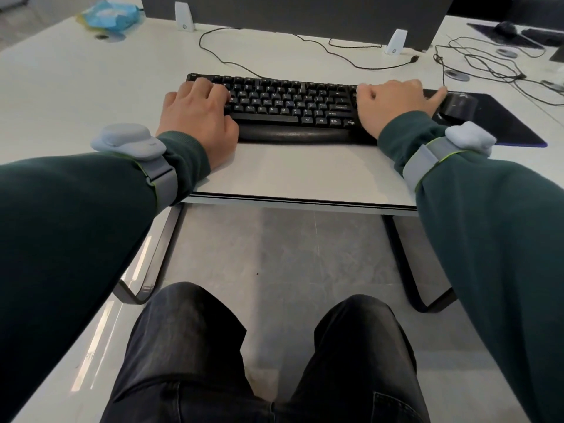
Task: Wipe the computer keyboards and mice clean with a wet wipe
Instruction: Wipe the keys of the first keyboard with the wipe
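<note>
A black keyboard (290,102) with a padded wrist rest (293,134) lies on the white desk (299,175) in front of me. My left hand (195,117) grips its left end, fingers curled over the keys and thumb at the front edge. At the right end my right hand (390,105) holds on with curled fingers, one finger stretched toward the black mouse (459,103). The mouse sits on a dark mouse pad (500,123) just right of the keyboard. A blue wet-wipe pack (110,13) lies at the desk's far left. No wipe shows in either hand.
A dark monitor (293,13) on white feet stands behind the keyboard, with black cables (476,65) trailing right. At the far right are another mouse (505,27) and keyboard (543,36). My knees (265,346) are below the desk edge.
</note>
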